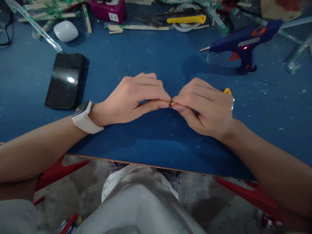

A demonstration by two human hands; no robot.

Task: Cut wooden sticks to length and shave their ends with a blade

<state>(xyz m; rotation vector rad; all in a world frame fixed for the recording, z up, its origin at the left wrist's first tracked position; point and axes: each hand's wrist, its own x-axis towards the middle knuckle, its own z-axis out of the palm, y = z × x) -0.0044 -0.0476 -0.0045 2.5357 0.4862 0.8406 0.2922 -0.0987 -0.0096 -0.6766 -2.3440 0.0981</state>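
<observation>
My left hand [141,97] and my right hand [204,105] meet over the middle of the blue table, fingertips almost touching. Between them, both hands pinch a tiny tan and brown piece [172,103] that looks like a bit of thin wooden stick; most of it is hidden by the fingers. A yellow-ended object [227,91] peeks out beyond my right hand, its rest covered, and I cannot tell whether that hand holds it or it lies on the table. On my left wrist is a watch with a pale strap [85,123].
A blue glue gun [248,42] with a lit red light stands back right. A black rectangular device [65,81] lies left, near a white mouse [66,31]. Thin sticks [141,27], a yellow-handled tool [186,19] and a purple box [108,10] line the back. The table edge [146,165] is close to my body.
</observation>
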